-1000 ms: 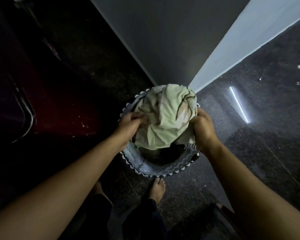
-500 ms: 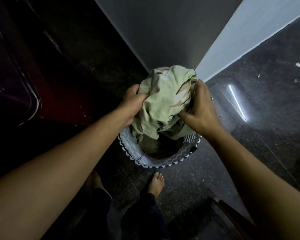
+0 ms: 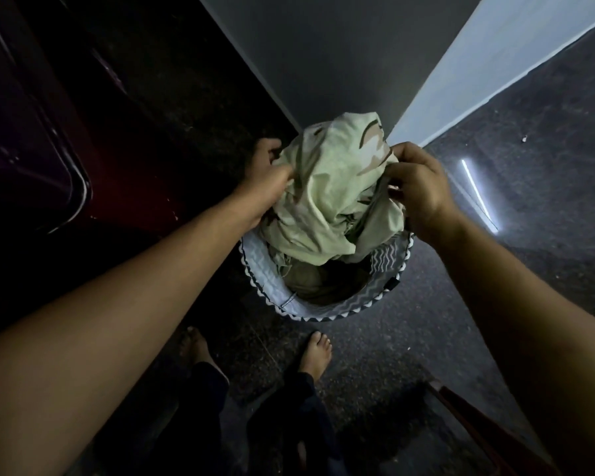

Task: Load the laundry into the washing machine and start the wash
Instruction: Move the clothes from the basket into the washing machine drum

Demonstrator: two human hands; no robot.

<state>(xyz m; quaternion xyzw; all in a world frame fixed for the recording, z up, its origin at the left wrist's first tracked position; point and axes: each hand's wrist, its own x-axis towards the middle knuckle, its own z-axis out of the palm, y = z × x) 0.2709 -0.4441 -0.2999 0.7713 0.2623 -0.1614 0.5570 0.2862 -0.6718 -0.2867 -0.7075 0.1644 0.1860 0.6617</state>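
Observation:
A pale green cloth [image 3: 330,187] with brown markings is bunched above a round fabric laundry basket [image 3: 327,309] with a zigzag pattern, standing on the floor. My left hand [image 3: 267,178] grips the cloth's left side and my right hand [image 3: 418,188] grips its right side. The cloth's lower folds still hang into the basket. More dark laundry [image 3: 320,280] lies at the bottom of the basket. The dark red washing machine [image 3: 38,139] stands at the left, dimly lit.
A grey wall corner [image 3: 327,56] rises right behind the basket. Dark speckled floor [image 3: 529,207] spreads to the right with small bits of litter. My bare feet [image 3: 316,355] stand just in front of the basket. A reddish-brown edge [image 3: 474,427] shows at bottom right.
Both hands have lifted the green cloth up out of the basket; it now hangs higher, and more of the basket's inside shows.

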